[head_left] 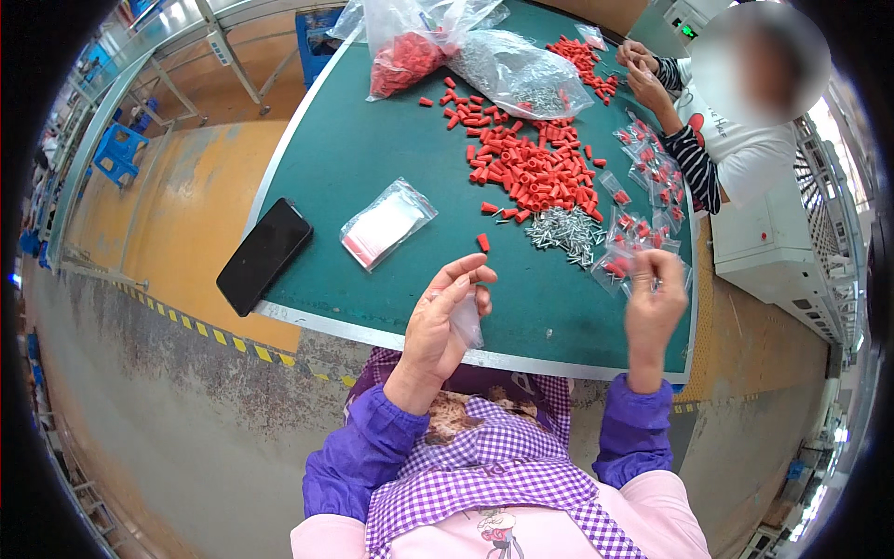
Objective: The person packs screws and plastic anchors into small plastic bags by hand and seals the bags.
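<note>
My left hand (441,321) is closed around a small clear plastic bag (467,321) above the table's near edge. Whether anything lies inside that bag, I cannot tell. To the right, my right hand (655,303) has its fingers bent together beside a pile of small clear bags with red pieces (616,264); what they pinch, if anything, is hidden. Ahead of both hands spreads a heap of red plastic caps (531,168), tapered like sleeves. A mound of silver screws (566,233) sits at its near side. One lone red cap (482,242) lies just beyond my left fingertips.
On the green table (372,303) rest a black phone (264,256) and a stack of flat bags (387,224). Large bags of red caps (405,65) and screws (526,79) stand farther back. Across the right corner, a co-worker's hands (643,74) handle small pieces.
</note>
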Demonstrator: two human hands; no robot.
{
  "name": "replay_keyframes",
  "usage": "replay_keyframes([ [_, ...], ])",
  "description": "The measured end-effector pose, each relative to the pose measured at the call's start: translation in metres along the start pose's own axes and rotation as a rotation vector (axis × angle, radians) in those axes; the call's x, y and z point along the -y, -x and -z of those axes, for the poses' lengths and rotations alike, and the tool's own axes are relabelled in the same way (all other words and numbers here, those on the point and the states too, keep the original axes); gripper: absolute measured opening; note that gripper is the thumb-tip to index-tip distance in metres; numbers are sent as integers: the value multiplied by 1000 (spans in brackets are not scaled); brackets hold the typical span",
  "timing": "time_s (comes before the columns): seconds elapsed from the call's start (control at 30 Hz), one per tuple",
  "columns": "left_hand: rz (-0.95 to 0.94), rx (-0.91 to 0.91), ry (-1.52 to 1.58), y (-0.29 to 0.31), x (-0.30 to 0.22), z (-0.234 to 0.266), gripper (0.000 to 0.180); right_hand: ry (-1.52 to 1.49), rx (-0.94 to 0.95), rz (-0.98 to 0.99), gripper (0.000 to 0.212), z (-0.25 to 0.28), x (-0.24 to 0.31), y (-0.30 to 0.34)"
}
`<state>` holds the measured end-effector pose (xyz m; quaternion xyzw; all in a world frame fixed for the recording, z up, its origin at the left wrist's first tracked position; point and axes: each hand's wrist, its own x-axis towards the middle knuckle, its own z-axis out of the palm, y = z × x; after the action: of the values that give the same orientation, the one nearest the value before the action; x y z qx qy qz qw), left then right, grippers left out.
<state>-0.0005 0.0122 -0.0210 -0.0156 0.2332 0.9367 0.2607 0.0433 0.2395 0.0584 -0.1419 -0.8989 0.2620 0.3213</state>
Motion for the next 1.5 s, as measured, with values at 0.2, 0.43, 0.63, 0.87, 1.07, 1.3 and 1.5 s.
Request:
replay_keyframes([
  [0.2,-27,-48,7,0,0,-16,38,-244,208,-123,18,-8,-4,11],
  [0.43,-64,39,1,5,2,-23,42,-1034,778,-543,11,-77,47,54],
  [0.63,-36,73,6,8,0,-17,44,-915,654,-389,8,-80,50,53],
  [0.87,19,-115,44,7,-7,-7,43,-813,539,-357,13,-70,41,45],
  [1.07,82,-148,-217,12,-1,-9,33,-792,576,-316,13,-67,42,49],
  [1.3,47,-220,-386,13,4,-12,21,-761,641,-202,9,-69,45,57],
  [1.5,25,-244,-411,12,8,-12,18,-798,611,-290,9,-71,38,61],
])
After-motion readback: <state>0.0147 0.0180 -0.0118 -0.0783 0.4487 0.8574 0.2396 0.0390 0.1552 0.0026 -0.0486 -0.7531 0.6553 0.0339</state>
